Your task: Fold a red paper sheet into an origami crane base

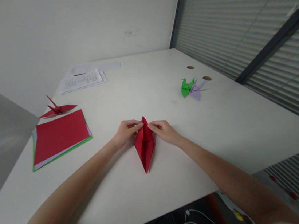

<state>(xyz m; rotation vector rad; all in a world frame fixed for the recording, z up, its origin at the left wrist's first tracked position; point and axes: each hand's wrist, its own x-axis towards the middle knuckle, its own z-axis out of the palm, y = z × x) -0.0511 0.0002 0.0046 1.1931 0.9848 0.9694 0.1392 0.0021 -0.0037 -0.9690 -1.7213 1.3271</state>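
A red folded paper (145, 145), long and diamond-shaped with a crease down its middle, is in front of me at the table's near side. One narrow tip points away from me and the other toward me. My left hand (128, 130) pinches its left edge close to the far tip, thumb on top. On the opposite edge, my right hand (163, 129) grips the paper between thumb and fingers. The fingers under the paper are partly hidden.
At left lies a stack of red, lilac and green paper sheets (61, 136), with a red paper crane (57, 110) behind it. Green (186, 88) and lilac (195, 92) paper cranes stand at right. Written sheets (82, 81) lie at the back of the white table (145, 79). Blinds (242, 22) line the right side.
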